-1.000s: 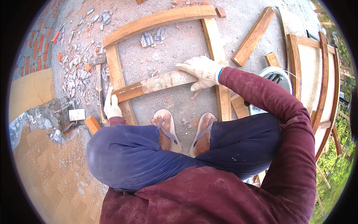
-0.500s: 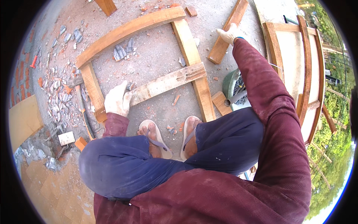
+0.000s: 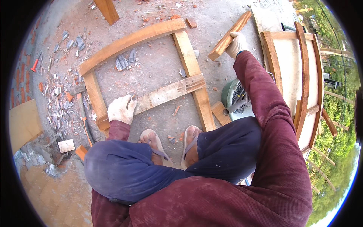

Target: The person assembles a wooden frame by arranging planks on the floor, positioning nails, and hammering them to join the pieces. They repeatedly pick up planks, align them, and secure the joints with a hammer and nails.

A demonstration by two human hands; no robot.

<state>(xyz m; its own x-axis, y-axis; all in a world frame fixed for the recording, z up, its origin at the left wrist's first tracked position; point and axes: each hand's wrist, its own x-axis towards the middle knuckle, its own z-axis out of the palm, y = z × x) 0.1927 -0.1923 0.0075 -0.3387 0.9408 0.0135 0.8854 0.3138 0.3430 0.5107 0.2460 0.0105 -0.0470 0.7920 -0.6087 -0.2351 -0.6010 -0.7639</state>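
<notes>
In the head view, the left hand (image 3: 120, 109), in a pale knitted glove, is partly closed over the left end of a whitish, stained crosspiece board (image 3: 170, 92), fingers on the far edge and thumb on the near one; its palm side is hidden. The board slants across a timber frame lying on the concrete ground (image 3: 151, 77), its right end resting on top of the right post (image 3: 194, 75). A curved-looking top rail (image 3: 132, 41) spans the far end of the frame, joining that post to the left post (image 3: 94, 86).

The right hand (image 3: 237, 43), also gloved, is closed on a short wooden plank (image 3: 225, 40) to the right of the frame, the plank tilted with one narrow edge upward. Whether it touches the ground cannot be told.

Below the right forearm stands a green bucket (image 3: 227, 92) of nails, with a metal pipe (image 3: 234, 108) at its near side and a wood block (image 3: 220, 113) just beside it. A hammer (image 3: 84, 115) lies left of the frame, near broken rubble (image 3: 60, 98) and a white square tile (image 3: 66, 145). The person's flip-flops (image 3: 166, 160) are planted at the frame's near side. A pale, wood-ribbed panel (image 3: 285, 60) is at far right.
</notes>
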